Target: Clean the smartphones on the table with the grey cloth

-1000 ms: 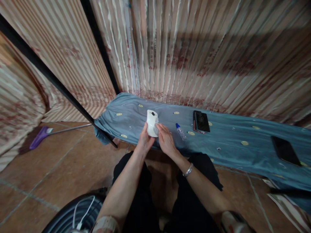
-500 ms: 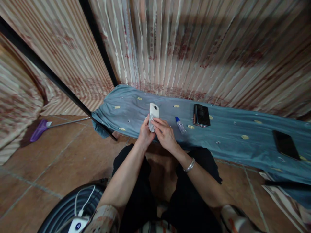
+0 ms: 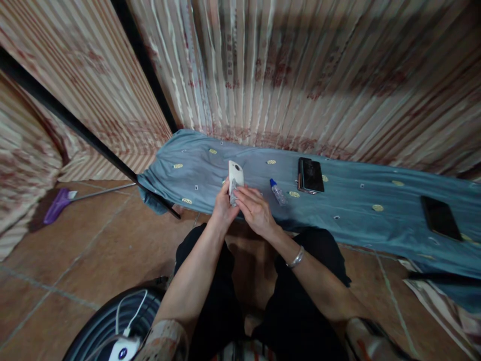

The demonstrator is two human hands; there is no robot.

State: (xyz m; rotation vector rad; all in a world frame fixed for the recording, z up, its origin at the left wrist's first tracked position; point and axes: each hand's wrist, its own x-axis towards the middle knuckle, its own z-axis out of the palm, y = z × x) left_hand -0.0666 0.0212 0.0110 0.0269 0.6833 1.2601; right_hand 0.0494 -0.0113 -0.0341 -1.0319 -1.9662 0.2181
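Observation:
My left hand [image 3: 223, 206] is wrapped round the lower part of a white phone [image 3: 235, 169], its back with the camera lens facing up. A crumpled light-grey cloth [image 3: 233, 189] lies against the phone's back. The bent fingers of my right hand [image 3: 257, 209] press this cloth onto the phone; part of the cloth is hidden under them. Just right of my hands, a small clear bottle [image 3: 278, 194] with a blue cap lies on the blue-grey bedsheet [image 3: 203, 173].
Stacked dark phones [image 3: 311, 175] lie beyond the bottle, and another black phone [image 3: 440, 218] is far right. Black poles [image 3: 90, 133] cross the left side before striped curtains [image 3: 293, 75]. A purple broom [image 3: 58, 205] lies on the tiled floor. A white device [image 3: 125, 348] with a cable is lower left.
The white phone has tilted slightly, and my right fingers with the cloth have shifted a little down its back. The camera view has moved slightly.

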